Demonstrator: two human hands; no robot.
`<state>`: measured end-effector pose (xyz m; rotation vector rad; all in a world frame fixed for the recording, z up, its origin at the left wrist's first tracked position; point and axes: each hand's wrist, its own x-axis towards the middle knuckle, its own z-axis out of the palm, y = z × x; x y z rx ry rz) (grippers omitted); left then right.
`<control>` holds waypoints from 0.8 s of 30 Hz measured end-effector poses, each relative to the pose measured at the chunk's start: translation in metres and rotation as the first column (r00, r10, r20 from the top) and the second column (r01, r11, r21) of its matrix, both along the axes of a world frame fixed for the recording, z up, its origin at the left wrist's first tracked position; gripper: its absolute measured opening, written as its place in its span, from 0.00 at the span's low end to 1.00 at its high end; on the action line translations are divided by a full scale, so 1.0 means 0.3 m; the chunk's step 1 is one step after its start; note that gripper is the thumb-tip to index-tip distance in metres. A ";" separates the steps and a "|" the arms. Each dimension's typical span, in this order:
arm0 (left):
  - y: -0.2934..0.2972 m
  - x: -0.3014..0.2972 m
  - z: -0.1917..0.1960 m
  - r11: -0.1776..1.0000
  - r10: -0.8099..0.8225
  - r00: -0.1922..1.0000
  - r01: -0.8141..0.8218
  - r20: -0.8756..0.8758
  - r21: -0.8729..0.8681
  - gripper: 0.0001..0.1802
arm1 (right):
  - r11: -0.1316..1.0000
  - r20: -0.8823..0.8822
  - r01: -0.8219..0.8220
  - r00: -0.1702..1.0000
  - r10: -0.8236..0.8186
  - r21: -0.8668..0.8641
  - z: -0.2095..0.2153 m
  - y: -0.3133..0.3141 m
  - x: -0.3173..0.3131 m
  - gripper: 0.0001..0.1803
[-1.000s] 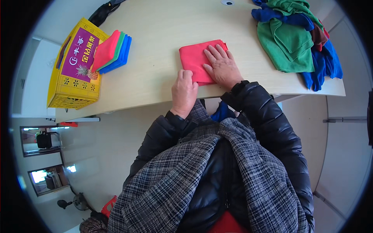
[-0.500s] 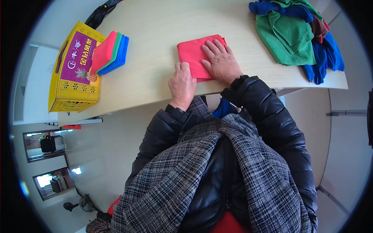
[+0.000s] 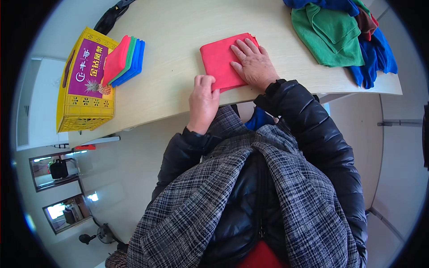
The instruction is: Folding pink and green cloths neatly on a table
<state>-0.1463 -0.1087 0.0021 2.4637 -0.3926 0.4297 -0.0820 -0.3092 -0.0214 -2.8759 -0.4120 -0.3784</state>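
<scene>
A folded red cloth (image 3: 219,58) lies on the pale table in front of me. My right hand (image 3: 257,64) rests flat on its right side, fingers outstretched. At the cloth's near left corner is my left hand (image 3: 203,102), its fingers curled and pinching the edge. The layers show along the near edge.
On the left, a yellow plastic crate (image 3: 87,111) stands with folded red, green and blue cloths (image 3: 127,62) leaning beside it. A loose heap of green cloth (image 3: 328,35) and blue cloth (image 3: 375,58) lies at the right. The table's near edge (image 3: 174,106) runs close to me.
My left hand has shifted slightly left and toward me, showing more of the cloth's near left corner. My right hand stays flat on the cloth. The whole view has tilted slightly.
</scene>
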 end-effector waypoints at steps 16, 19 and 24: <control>0.019 -0.021 -0.041 0.974 0.025 0.996 -0.044 -0.085 -0.222 0.09 | 1.000 0.022 -0.001 1.000 0.002 -0.028 -0.006 0.001 0.002 0.32; 0.008 -0.005 -0.037 0.968 0.036 0.992 -0.065 -0.124 -0.243 0.10 | 0.999 0.028 -0.003 1.000 0.004 -0.032 -0.005 0.003 0.001 0.33; -0.019 0.031 -0.059 0.989 0.129 0.992 -0.128 0.009 -0.069 0.11 | 1.000 0.022 0.004 1.000 -0.004 -0.027 -0.001 0.003 -0.001 0.33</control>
